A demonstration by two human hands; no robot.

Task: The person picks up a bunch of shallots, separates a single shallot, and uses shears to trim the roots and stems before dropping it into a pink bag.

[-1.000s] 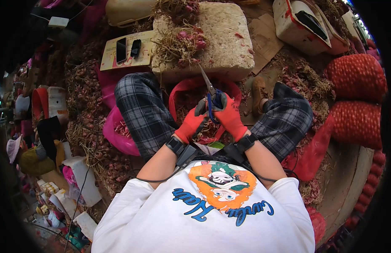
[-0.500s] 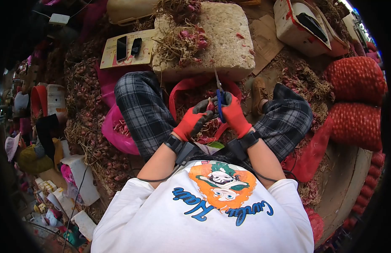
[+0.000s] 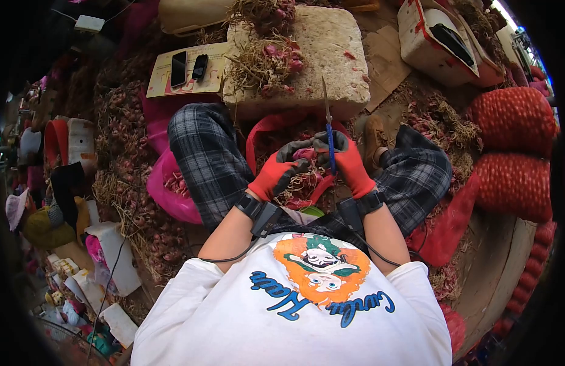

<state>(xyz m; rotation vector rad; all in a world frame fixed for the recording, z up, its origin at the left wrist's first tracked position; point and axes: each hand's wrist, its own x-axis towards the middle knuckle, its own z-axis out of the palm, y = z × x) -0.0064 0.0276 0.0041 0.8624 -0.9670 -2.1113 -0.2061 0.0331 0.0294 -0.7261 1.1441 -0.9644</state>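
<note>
My left hand [image 3: 278, 169], in a red glove with dark palm and fingers, is closed around a pinkish-red shallot [image 3: 304, 154]. Beside it, my right hand [image 3: 352, 162] in a matching glove grips blue-handled scissors [image 3: 331, 143], their blades pointing away from me. The fingertips of both hands come close together at the shallot. Below them, between my knees, lies a heap of shallots [image 3: 302, 183] inside a red rim [image 3: 253, 137]. A bunch of shallots [image 3: 276, 60] with dry stalks rests on the white foam block [image 3: 331, 46] ahead.
On a yellowish board [image 3: 155, 82] at the left of the block lie two phones [image 3: 178, 68]. Shallots with dry tops [image 3: 119, 165] cover the floor to my left, near a pink bag [image 3: 166, 189]. Full red net sacks [image 3: 515, 122] stand at right, below a foam box [image 3: 425, 46].
The scissors have swung more upright and shifted slightly right with my right hand. The shallot in my left hand has turned from upright to lying sideways.
</note>
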